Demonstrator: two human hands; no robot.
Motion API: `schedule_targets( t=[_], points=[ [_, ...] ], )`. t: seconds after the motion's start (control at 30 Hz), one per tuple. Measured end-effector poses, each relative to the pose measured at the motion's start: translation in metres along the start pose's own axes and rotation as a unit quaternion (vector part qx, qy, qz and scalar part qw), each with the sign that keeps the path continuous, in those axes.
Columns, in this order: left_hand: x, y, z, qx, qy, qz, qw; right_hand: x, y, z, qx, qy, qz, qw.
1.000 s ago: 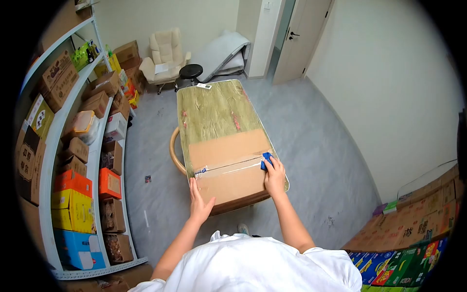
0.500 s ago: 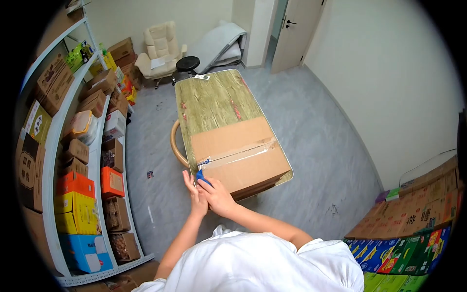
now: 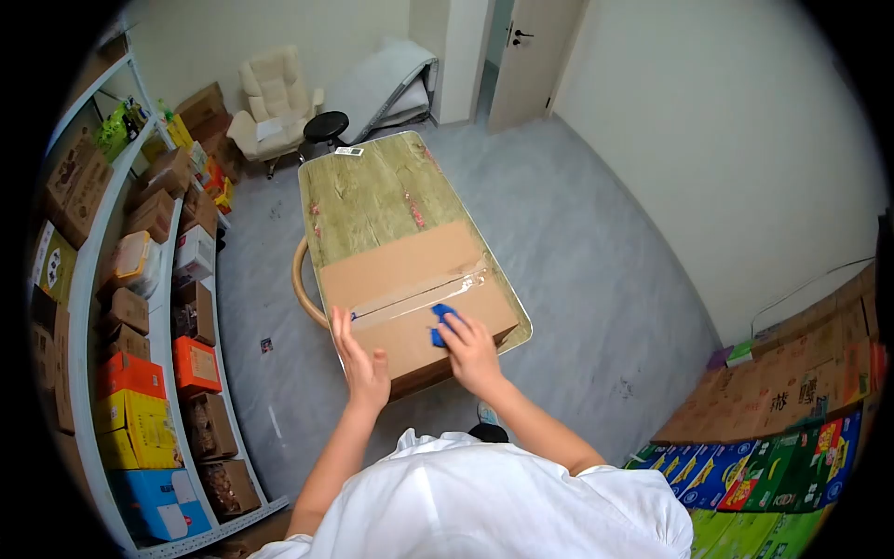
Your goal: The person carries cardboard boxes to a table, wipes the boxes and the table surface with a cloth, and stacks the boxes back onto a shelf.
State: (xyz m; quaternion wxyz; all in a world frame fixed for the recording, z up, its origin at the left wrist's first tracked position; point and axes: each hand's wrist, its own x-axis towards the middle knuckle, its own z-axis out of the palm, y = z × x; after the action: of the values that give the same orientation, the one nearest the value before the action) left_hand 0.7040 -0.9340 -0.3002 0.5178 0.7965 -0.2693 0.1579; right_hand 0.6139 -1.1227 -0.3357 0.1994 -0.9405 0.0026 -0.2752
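A brown cardboard box (image 3: 410, 344) lies on the near end of a wood-patterned table. Clear tape (image 3: 419, 296) runs across its top along the seam, wrinkled and shiny toward the right. In my right hand (image 3: 473, 352) is a small blue tool (image 3: 440, 335), held low over the near part of the box top; its exact kind is not plain. My left hand (image 3: 363, 368) rests at the box's near left edge, fingers stretched out and thumb apart, holding nothing.
The table (image 3: 372, 200) has a curved wooden piece (image 3: 302, 284) at its left side. Shelves (image 3: 154, 307) with boxes line the left. A stool (image 3: 326, 127) and cream armchair (image 3: 272, 102) stand beyond the table. Stacked cartons (image 3: 745, 405) fill the lower right.
My right hand has moved right with the blue tool, from the box's left edge to over its top. My left hand has parted from it and spread at the left edge. The view has shifted.
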Motion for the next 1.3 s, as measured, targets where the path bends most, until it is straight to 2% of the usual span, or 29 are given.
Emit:
schedule_targets(
  t=[0.07, 0.13, 0.3, 0.37, 0.43, 0.5, 0.53, 0.57, 0.63, 0.7, 0.77, 0.9, 0.97, 1.17, 1.3],
  points=[
    [-0.001, 0.014, 0.018, 0.061, -0.041, -0.007, 0.997, -0.006, 0.032, -0.014, -0.006, 0.008, 0.018, 1.0],
    [0.0, 0.019, 0.041, 0.047, -0.05, -0.018, 0.997, -0.009, 0.057, -0.024, -0.052, 0.029, 0.046, 0.997],
    [0.0, 0.043, 0.129, 0.077, -0.083, -0.065, 0.991, -0.017, 0.099, -0.047, -0.017, 0.016, 0.053, 0.998],
    [0.004, 0.048, 0.165, 0.135, -0.092, -0.047, 0.985, -0.019, 0.125, -0.037, 0.196, 0.03, 0.085, 0.976],
    [0.008, 0.05, 0.193, 0.183, -0.097, -0.057, 0.977, -0.028, 0.147, -0.021, 0.26, -0.004, 0.12, 0.958],
    [0.01, 0.053, 0.214, 0.231, -0.102, -0.068, 0.965, -0.036, 0.157, -0.005, 0.502, -0.057, 0.234, 0.83],
    [0.011, 0.056, 0.219, 0.289, -0.11, -0.075, 0.948, -0.041, 0.16, -0.002, 0.563, -0.089, 0.272, 0.775],
    [0.011, 0.058, 0.221, 0.346, -0.122, -0.082, 0.927, -0.044, 0.162, 0.002, 0.572, -0.096, 0.275, 0.767],
    [0.013, 0.064, 0.224, 0.381, -0.138, -0.101, 0.909, -0.047, 0.158, 0.001, 0.624, -0.085, 0.301, 0.716],
    [0.016, 0.069, 0.227, 0.413, -0.148, -0.112, 0.892, -0.042, 0.159, 0.003, 0.627, -0.084, 0.282, 0.722],
    [0.02, 0.073, 0.229, 0.416, -0.159, -0.131, 0.886, -0.035, 0.158, 0.002, 0.602, -0.063, 0.238, 0.759],
    [0.019, 0.07, 0.23, 0.435, -0.163, -0.13, 0.876, -0.012, 0.161, 0.017, 0.602, -0.033, 0.232, 0.763],
    [0.019, 0.071, 0.231, 0.435, -0.165, -0.123, 0.876, 0.013, 0.166, 0.029, 0.622, -0.023, 0.235, 0.746],
    [0.021, 0.073, 0.23, 0.445, -0.172, -0.111, 0.872, 0.095, 0.189, 0.086, 0.576, 0.04, 0.196, 0.793],
    [0.021, 0.072, 0.23, 0.445, -0.171, -0.124, 0.87, 0.127, 0.209, 0.125, 0.571, 0.012, 0.213, 0.793]
  ],
)
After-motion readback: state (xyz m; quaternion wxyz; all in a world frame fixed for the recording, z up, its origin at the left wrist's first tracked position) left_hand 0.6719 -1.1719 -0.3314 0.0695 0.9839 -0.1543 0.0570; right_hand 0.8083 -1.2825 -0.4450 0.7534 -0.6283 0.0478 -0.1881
